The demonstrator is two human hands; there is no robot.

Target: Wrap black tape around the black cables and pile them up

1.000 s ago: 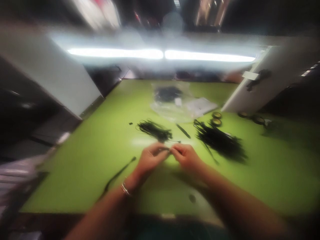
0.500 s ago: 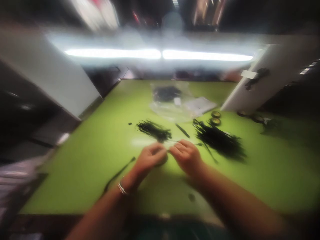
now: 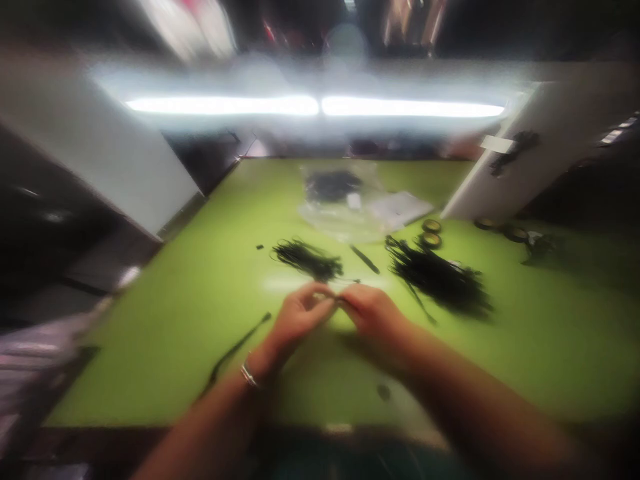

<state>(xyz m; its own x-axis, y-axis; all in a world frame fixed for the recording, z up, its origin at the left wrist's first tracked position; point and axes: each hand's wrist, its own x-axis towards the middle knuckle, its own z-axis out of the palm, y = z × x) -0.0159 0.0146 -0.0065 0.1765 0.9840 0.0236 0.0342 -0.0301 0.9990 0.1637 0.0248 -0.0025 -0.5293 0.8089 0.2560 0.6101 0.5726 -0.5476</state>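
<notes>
My left hand and my right hand meet fingertip to fingertip over the green table. Both are closed in a pinch around a small dark piece, too blurred to name. Just beyond my left hand lies a bundle of thin black cables. A larger black cable bundle rests to the right of my right hand. One black cable lies alone beside my left forearm.
Farther back are a clear plastic bag with dark contents and a white packet. Rolls of tape sit behind the larger bundle. A slim black tool lies between the bundles. White panels flank the table; a lamp hangs above.
My right hand has turned slightly and its fingers have drawn in toward my left fingertips, where a small dark piece now shows. My left hand has barely moved.
</notes>
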